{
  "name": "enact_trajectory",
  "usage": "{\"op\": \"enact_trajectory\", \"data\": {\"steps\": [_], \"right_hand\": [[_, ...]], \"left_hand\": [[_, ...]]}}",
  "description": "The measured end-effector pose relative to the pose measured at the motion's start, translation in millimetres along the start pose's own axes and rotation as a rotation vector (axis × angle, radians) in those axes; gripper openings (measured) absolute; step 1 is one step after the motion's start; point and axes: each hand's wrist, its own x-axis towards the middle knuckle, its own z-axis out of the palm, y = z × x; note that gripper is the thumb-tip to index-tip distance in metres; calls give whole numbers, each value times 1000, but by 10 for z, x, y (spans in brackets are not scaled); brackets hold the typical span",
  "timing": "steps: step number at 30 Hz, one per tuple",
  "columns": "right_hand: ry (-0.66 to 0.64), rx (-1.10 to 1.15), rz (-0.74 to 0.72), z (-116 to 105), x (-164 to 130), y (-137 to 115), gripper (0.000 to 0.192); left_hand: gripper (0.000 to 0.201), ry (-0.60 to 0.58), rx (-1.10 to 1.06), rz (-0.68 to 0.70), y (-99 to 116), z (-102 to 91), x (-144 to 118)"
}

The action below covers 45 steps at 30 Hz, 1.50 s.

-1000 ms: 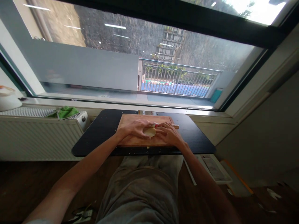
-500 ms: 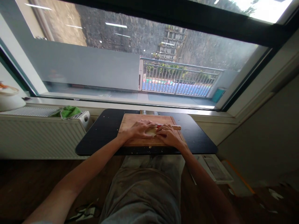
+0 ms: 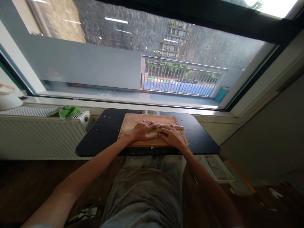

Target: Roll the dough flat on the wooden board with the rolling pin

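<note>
rectangular brown wooden cutting board (image 3: pixel 133 122): matt, grained | black speckled matt tabletop (image 3: pixel 104 133) | green cloth rag (image 3: pixel 68 111) at 9 o'clock: soft, crumpled

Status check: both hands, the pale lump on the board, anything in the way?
Left hand and right hand pressed on pale lump, mostly hidden. Lump on cutting board. Stick-like tool beside right hand.

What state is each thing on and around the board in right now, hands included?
Left hand: palm down, pressing on the dough.
Right hand: palm down beside it, fingers on the dough.
Dough: pale lump on the board, mostly covered.
Rolling pin: lying flat behind the right hand, one end showing.
Cutting board: flat on the black table.
Green cloth: crumpled on the radiator.
</note>
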Motion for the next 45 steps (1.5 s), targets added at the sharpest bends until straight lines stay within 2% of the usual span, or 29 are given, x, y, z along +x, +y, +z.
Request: {"op": "enact_trajectory", "data": {"steps": [4, 10, 14, 17, 25, 31, 38, 45], "right_hand": [[-18, -20, -58, 5, -18, 6, 26], [19, -6, -118, 32, -43, 10, 24], [-6, -14, -126, 12, -56, -20, 27], [-34, -16, -139, -16, -62, -40, 28], [7, 76, -50, -9, -89, -72, 36], [44, 128, 38, -24, -114, -98, 35], [-31, -29, -50, -51, -131, -128, 30], [-190, -231, -213, -199, 8, -208, 25]], "left_hand": [[67, 27, 9, 1, -2, 21, -12], [59, 95, 9, 32, -8, 52, -17], [50, 98, 26, 44, -15, 65, -15], [51, 90, 38, 42, -26, 73, -10], [54, 100, 18, 48, -62, 92, 13], [53, 102, 22, 31, -65, 117, 15], [51, 115, 17, -6, -35, 126, 22], [52, 110, 12, -13, -6, 99, 27]]}}
